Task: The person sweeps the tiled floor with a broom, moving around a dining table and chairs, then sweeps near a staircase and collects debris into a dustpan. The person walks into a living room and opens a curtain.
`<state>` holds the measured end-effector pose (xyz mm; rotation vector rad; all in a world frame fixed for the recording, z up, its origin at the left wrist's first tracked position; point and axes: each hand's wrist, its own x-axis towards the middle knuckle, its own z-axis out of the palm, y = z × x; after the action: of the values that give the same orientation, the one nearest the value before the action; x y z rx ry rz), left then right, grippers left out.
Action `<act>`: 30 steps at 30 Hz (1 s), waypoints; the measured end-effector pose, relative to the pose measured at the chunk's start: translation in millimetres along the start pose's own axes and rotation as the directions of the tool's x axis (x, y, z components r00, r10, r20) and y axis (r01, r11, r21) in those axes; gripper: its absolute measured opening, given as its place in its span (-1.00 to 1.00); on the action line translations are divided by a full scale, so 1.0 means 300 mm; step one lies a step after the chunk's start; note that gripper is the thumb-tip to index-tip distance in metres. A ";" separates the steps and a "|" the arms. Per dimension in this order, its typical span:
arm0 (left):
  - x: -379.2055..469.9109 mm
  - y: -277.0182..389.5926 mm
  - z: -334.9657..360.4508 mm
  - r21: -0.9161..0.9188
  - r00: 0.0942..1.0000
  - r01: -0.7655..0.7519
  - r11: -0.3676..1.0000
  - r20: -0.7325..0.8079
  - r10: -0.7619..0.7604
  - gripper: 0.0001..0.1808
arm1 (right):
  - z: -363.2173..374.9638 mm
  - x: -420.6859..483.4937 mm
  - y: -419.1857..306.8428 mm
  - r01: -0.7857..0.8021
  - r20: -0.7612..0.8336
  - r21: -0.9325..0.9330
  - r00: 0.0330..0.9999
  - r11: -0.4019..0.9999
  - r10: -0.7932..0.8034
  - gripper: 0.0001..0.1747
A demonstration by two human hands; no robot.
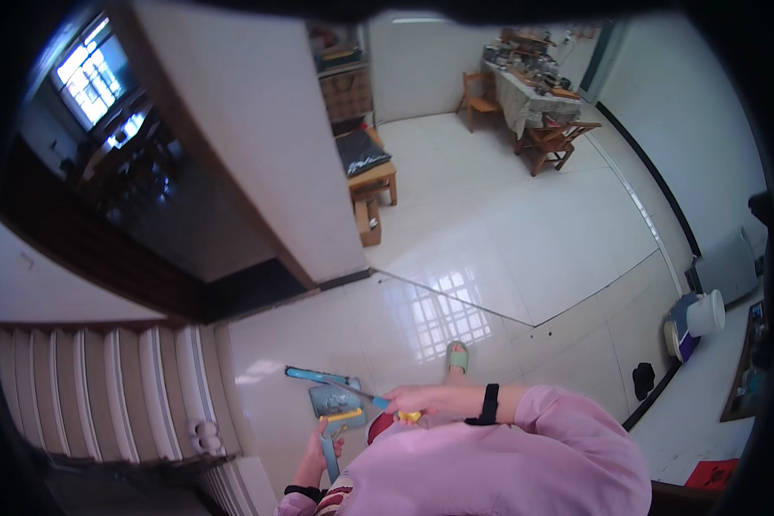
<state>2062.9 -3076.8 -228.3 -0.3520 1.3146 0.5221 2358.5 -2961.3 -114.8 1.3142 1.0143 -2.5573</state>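
My right hand (pixel 407 400) grips the grey-and-blue handle of a broom, and something yellow shows beneath its fingers. The blue broom head (pixel 316 375) with its dark bristles is at the far edge of a dustpan. My left hand (pixel 311 455) is closed around the light-blue dustpan handle (pixel 329 455). Low in front of me, the blue-grey dustpan (pixel 335 398) has a yellow toothed comb strip (pixel 342 416) along its near side. Pale marks show inside the pan; I cannot tell whether they are dirt or reflections. A green slipper (pixel 457 358) is on my foot.
Stairs (pixel 135 387) lie at left, with pale slippers (pixel 205 436) on a step. A wooden stool (pixel 373 174) and cardboard box (pixel 367 222) stand by the wall. Farther off are a cluttered table (pixel 522 97) and wooden chairs (pixel 548 145). A white bucket (pixel 708 312) and dark shoes (pixel 644 380) are right.
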 end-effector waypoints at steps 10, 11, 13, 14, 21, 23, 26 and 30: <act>0.133 0.153 1.066 0.164 0.962 -0.164 0.973 0.244 0.121 -0.39 | -0.483 -0.430 -0.247 0.173 0.033 0.012 0.984 0.985 -0.173 -0.70; 0.151 0.179 1.175 0.166 0.962 -0.203 0.965 0.220 0.164 -0.43 | -0.550 -0.471 -0.266 0.210 0.029 0.012 0.977 0.978 -0.210 -0.72; 0.176 0.226 1.355 0.207 0.951 -0.256 0.944 0.228 0.208 -0.53 | -0.663 -0.537 -0.287 0.251 0.011 0.006 0.968 0.968 -0.251 -0.75; 0.187 0.236 1.429 0.261 0.960 -0.248 0.933 0.195 0.201 -0.57 | -0.714 -0.564 -0.296 0.256 -0.033 0.033 0.966 0.966 -0.255 -0.75; 0.301 0.422 2.014 0.546 0.934 -0.238 0.804 0.356 0.034 -0.70 | -1.230 -0.786 -0.454 0.309 -0.238 0.199 0.936 0.930 -0.260 -0.68; 0.337 0.472 2.173 0.546 0.923 -0.265 0.795 0.382 0.045 -0.69 | -1.352 -0.824 -0.510 0.375 -0.294 0.230 0.906 0.898 -0.303 -0.64; 0.403 0.556 2.433 0.567 0.944 -0.278 0.775 0.309 0.113 -0.59 | -1.547 -0.871 -0.628 0.394 -0.321 0.176 0.889 0.902 -0.325 -0.51; 0.446 0.704 2.795 0.492 0.898 -0.327 0.807 0.428 0.103 -0.50 | -1.815 -0.938 -0.848 0.386 -0.375 0.082 0.866 0.919 -0.330 -0.52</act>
<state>2656.0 -2437.5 -158.4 0.3847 1.0639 0.3522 2817.9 -2498.0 6.0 1.8403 1.2466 -2.7721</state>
